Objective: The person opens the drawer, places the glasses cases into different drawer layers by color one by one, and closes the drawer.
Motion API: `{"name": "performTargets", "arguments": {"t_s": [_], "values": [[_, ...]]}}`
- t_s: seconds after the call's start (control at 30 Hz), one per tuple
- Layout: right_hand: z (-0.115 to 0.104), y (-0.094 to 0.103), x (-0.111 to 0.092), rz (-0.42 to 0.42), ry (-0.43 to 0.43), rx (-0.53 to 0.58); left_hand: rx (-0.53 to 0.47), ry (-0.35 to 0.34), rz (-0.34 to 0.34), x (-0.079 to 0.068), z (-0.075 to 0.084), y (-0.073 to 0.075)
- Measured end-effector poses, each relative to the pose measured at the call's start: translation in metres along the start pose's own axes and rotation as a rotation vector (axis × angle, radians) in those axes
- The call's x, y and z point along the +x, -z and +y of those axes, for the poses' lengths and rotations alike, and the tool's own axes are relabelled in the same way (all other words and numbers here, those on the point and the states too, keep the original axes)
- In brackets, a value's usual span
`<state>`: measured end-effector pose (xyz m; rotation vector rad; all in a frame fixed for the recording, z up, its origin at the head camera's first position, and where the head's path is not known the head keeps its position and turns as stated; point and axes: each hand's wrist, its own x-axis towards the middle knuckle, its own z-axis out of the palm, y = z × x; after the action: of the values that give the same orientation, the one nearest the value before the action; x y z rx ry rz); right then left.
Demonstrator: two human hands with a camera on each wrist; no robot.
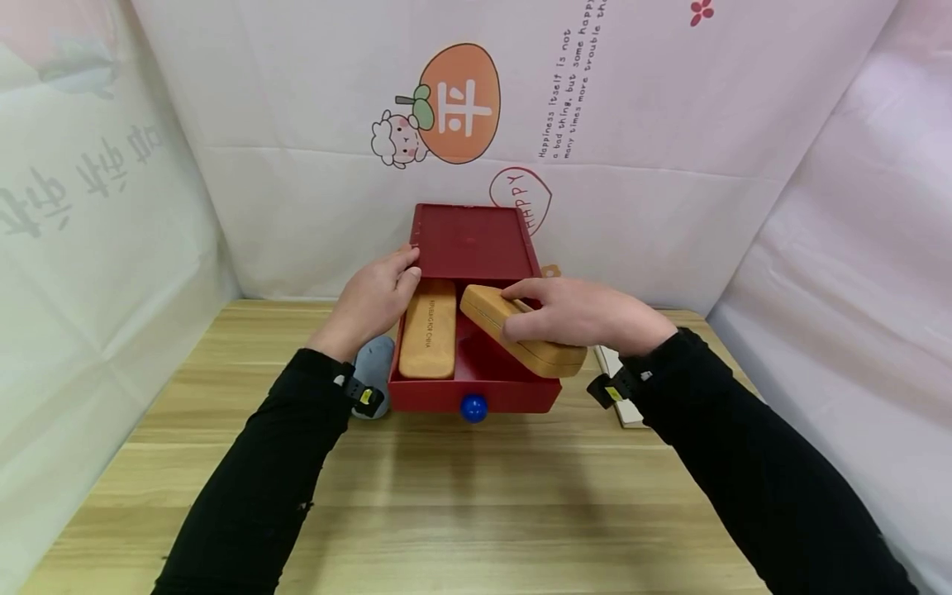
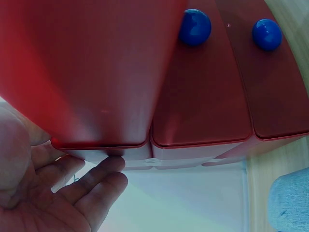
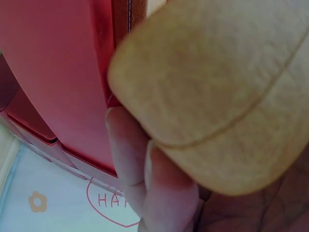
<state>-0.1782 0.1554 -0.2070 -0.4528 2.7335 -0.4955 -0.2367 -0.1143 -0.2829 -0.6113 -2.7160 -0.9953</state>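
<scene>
Cloth [image 1: 297, 124] walls in a wooden table [image 1: 476, 504] bearing a red cabinet [image 1: 472, 241] — top drawer [image 1: 431, 397] pulled out. The right hand [image 1: 568, 312] grips a tan case [image 1: 549, 355], tilted over the drawer beside another case [image 1: 429, 351]; the left hand [image 1: 372, 299], fingers extended, touches the cabinet's side.

So our main piece here is a glossy dark red drawer unit [image 1: 470, 241], with its top drawer [image 1: 431, 397] pulled out and showing a round blue knob [image 1: 473, 408] at the front. We've got two tan hard cases, both closed. One case [image 1: 429, 335] lies flat lengthwise along the drawer's left wall, dark lettering running down its top. The other case [image 1: 556, 359], seam along its side, is held in our right hand [image 1: 576, 312], slanted across the drawer's right side, near end poking past the drawer's front right corner.
</scene>
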Motion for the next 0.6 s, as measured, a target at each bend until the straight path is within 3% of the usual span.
{"name": "performTargets", "arguments": {"t_s": [0.6], "values": [[-0.018, 0.002, 0.013, -0.002, -0.069, -0.166, 0.001, 0.003, -0.003, 0.0, 0.001, 0.0]]}}
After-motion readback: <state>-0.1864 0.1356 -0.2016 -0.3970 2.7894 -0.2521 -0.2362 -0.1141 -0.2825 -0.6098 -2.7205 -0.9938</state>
